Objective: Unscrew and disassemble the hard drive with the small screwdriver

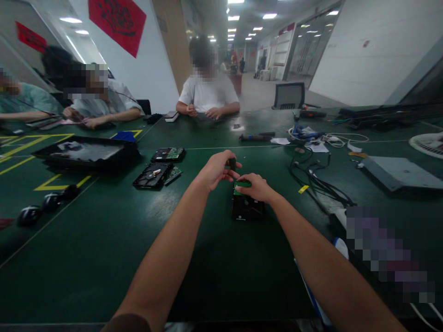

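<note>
A black hard drive (246,208) lies on the dark green table (104,240) in front of me. My right hand (254,186) rests on its far end, fingers closed over a green circuit board (241,185). Just to the left and slightly above, my left hand (217,169) is closed around a small dark tool or part (232,163), its fingertips touching those of the right hand.
Two more opened drives (152,176) (168,154) and a black tray (86,154) lie to the left. Cables (311,182), a screwdriver (254,137) and a grey flat device (398,173) sit to the right. Other people sit across the table and at far left.
</note>
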`<control>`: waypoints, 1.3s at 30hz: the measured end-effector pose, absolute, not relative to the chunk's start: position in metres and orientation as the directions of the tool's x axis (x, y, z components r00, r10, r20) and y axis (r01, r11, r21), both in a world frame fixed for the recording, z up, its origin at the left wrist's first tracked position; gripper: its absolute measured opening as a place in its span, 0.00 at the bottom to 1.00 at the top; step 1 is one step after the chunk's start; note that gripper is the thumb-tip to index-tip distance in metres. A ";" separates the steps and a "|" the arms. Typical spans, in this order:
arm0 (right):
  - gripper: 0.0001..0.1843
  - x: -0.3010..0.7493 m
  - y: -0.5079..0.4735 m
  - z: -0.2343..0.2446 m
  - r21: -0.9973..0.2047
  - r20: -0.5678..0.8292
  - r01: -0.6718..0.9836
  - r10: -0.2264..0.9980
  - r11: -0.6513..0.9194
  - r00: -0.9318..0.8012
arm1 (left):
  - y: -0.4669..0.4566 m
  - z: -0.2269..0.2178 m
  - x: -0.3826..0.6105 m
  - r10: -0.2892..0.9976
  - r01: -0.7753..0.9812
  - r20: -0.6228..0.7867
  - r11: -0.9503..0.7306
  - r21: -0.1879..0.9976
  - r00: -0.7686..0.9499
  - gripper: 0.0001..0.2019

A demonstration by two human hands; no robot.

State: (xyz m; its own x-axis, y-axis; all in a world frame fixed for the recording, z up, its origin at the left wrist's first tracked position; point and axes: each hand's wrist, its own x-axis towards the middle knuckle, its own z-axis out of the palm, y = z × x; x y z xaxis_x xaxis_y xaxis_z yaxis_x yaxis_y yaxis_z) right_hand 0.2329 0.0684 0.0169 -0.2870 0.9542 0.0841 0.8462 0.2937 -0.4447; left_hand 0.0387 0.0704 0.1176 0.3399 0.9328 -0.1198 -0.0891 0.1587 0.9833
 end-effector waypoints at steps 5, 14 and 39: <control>0.23 0.233 0.068 0.017 -0.457 0.082 0.842 0.956 0.287 -0.281 | 0.071 0.117 0.038 0.935 -0.081 -0.114 0.150 0.985 0.336 0.12; 0.25 0.234 0.069 0.014 -0.446 0.090 0.846 0.955 0.291 -0.281 | 0.070 0.116 0.039 0.916 -0.098 -0.149 0.198 0.975 0.373 0.12; 0.24 0.235 0.071 0.011 -0.470 0.094 0.832 0.954 0.294 -0.284 | 0.074 0.114 0.034 0.947 -0.064 -0.100 0.126 0.990 0.307 0.14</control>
State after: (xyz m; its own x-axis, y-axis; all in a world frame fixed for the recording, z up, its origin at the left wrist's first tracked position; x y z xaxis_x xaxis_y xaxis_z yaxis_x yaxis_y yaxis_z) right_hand 0.2351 0.0713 0.0109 -0.2841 0.9542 0.0938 0.8321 0.2940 -0.4702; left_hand 0.0337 0.0742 0.1142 0.3066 0.9465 -0.1005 -0.0642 0.1259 0.9900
